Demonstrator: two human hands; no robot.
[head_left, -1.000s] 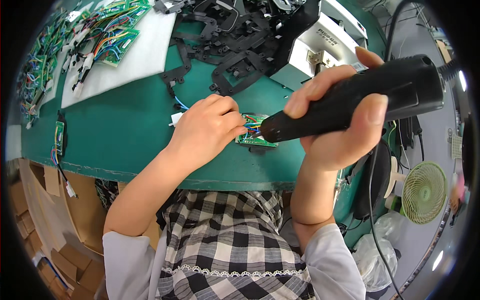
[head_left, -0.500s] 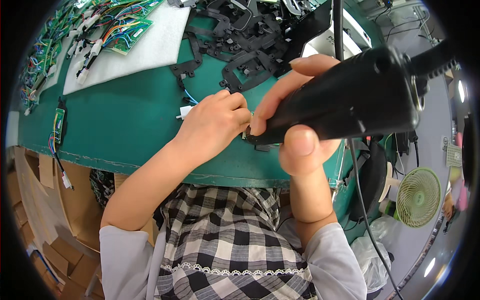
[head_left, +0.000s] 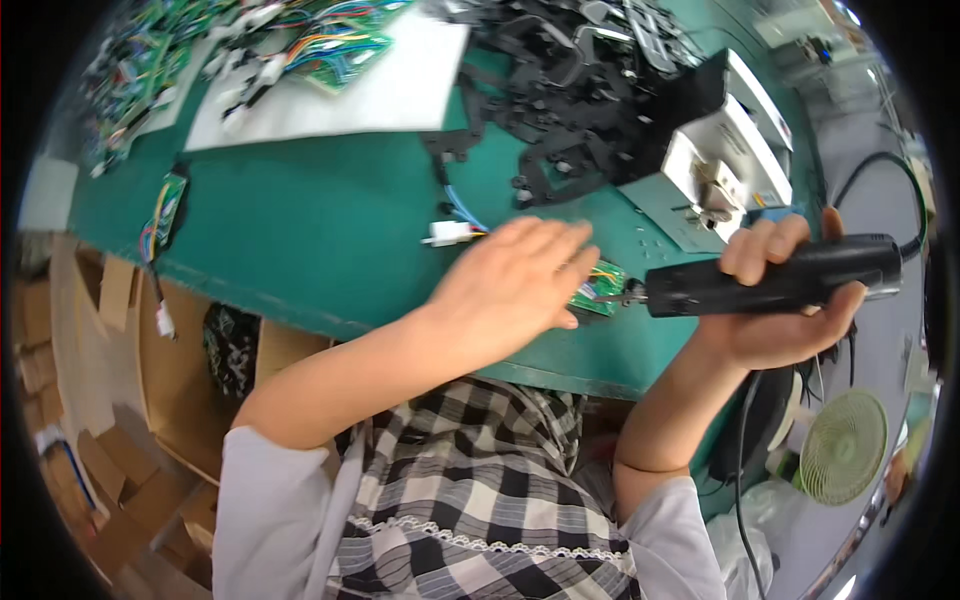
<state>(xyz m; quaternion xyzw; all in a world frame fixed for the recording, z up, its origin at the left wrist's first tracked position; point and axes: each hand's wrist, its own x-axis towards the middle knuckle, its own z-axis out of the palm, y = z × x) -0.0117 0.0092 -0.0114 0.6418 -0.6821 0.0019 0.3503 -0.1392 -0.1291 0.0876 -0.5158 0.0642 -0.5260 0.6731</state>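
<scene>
In my right hand [head_left: 770, 300] is a black electric screwdriver [head_left: 700, 286], lying nearly level with its bit toward the left. The bit's tip is at the right end of a small green circuit board [head_left: 603, 288] near the table's front edge; whether it touches is unclear. My left hand [head_left: 515, 280] lies over the rest of this board, palm down, fingers stretched out and a little apart. What is under the palm is hidden. A white connector [head_left: 450, 233] on blue wires sticks out past the left hand's knuckles.
Black plastic brackets [head_left: 560, 110] are heaped at the back middle. A white box [head_left: 690, 170] with a metal mechanism stands at the right, small screws beside it. Wired boards [head_left: 340, 60] lie on white foam [head_left: 330, 118] at the back left. One wired board [head_left: 165, 212] rests at the left edge.
My right hand has moved right and lower with the screwdriver, uncovering part of the board. My left hand's fingers have straightened from a curled grip. The whole view has shifted.
</scene>
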